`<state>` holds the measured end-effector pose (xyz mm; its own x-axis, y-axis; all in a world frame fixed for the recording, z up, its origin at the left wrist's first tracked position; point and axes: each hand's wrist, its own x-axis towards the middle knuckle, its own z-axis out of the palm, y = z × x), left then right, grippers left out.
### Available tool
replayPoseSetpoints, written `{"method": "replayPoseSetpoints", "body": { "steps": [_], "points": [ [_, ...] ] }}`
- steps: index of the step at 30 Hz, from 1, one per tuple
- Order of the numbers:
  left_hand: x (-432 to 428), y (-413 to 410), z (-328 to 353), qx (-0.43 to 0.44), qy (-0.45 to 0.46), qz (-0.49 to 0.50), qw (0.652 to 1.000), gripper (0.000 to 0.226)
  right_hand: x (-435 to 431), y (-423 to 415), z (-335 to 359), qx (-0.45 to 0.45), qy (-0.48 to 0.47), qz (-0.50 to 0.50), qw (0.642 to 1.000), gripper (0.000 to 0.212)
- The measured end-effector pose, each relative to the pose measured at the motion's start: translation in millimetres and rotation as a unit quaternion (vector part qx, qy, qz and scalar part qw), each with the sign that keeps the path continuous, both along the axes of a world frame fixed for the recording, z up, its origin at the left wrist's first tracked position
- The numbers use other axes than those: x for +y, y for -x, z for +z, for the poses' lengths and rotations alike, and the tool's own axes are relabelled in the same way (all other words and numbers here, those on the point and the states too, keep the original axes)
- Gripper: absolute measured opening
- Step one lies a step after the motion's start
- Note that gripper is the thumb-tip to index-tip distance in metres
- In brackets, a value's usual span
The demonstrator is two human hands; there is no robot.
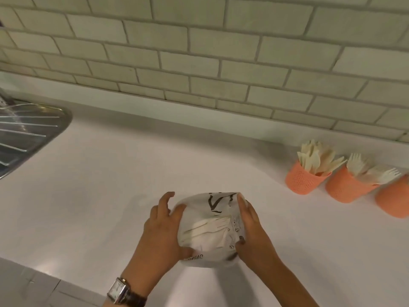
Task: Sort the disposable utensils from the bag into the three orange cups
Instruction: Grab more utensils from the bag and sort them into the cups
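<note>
— What are we holding?
— A translucent white bag [210,229] with black print, at 6 o'clock on the counter [110,185]. Our left hand [161,231] and right hand [252,231] clasp its sides, fingers curled on it. Pale utensils [205,228] show through, perhaps forks.
— The orange cups [303,180]?
— At 3 o'clock; the frame cuts off the third cup [394,202].

A bag [210,229] with utensils [205,227] inside sits over the near middle of the counter [110,185]. The left hand [161,231] grips its left side and the right hand [252,231] its right. At the far right, three cups stand in a row before the tiled wall [199,52]. The left cup [302,180] holds cutlery [316,158], the middle cup [345,187] holds forks [371,169], and the right cup [394,200] is cut off by the edge. A sink drainboard [28,138] lies at far left.
</note>
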<state>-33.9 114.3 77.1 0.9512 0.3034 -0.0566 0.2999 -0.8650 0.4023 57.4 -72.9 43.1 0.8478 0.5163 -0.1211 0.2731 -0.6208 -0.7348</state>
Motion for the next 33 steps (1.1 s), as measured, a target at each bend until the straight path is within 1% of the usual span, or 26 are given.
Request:
{"method": "replayPoseSetpoints", "body": {
  "steps": [1,3,5,6,8,9,11,12,13,15,18,22,29,33],
  "points": [
    [0,-1,-2,-0.038,-0.015,-0.001,0.999,0.084,1,0,-2,0.001,0.000,-0.003,1.000,0.107],
    [-5,-3,0,-0.104,-0.009,-0.027,0.994,0.055,0,0,-2,-0.005,0.006,-0.004,1.000,0.107],
    [-20,-6,6,-0.107,-0.006,-0.077,0.991,0.028,-2,0,-2,-0.008,0.015,0.000,1.000,0.110],
    [-29,-9,7,-0.089,0.008,-0.093,0.992,0.023,-3,1,-3,-0.011,0.016,0.003,1.000,0.110],
    [-43,-18,-4,-0.024,0.020,-0.096,0.995,0.030,-5,2,-2,-0.017,0.022,0.006,1.000,0.109],
    [-47,-24,-9,0.037,0.005,-0.095,0.995,0.034,-5,2,-2,-0.018,0.025,0.003,1.000,0.108],
    [-50,-35,-17,0.151,-0.017,-0.098,0.984,0.037,-5,4,1,-0.014,0.024,-0.009,1.000,0.106],
    [-52,-38,-20,0.184,-0.020,-0.102,0.977,0.038,-5,3,2,-0.010,0.021,-0.013,1.000,0.105],
    [-53,-40,-22,0.199,-0.021,-0.111,0.973,0.039,-5,2,2,-0.007,0.020,-0.014,1.000,0.104],
    [-53,-44,-26,0.192,-0.027,-0.127,0.973,0.037,-7,0,4,-0.004,0.014,-0.008,1.000,0.104],
    [-49,-52,-35,0.198,-0.043,-0.127,0.971,0.028,-11,-2,8,-0.007,0.017,0.005,1.000,0.105],
    [-42,-57,-56,0.201,-0.034,-0.068,0.977,0.024,-14,-1,12,-0.017,0.026,0.021,0.999,0.103],
    [-40,-51,-61,0.241,-0.025,-0.078,0.967,0.034,-17,-4,16,-0.024,0.026,0.040,0.999,0.096],
    [-43,-47,-64,0.217,-0.058,-0.094,0.970,0.034,-18,-6,17,-0.026,0.030,0.052,0.998,0.095]
  ]
}}
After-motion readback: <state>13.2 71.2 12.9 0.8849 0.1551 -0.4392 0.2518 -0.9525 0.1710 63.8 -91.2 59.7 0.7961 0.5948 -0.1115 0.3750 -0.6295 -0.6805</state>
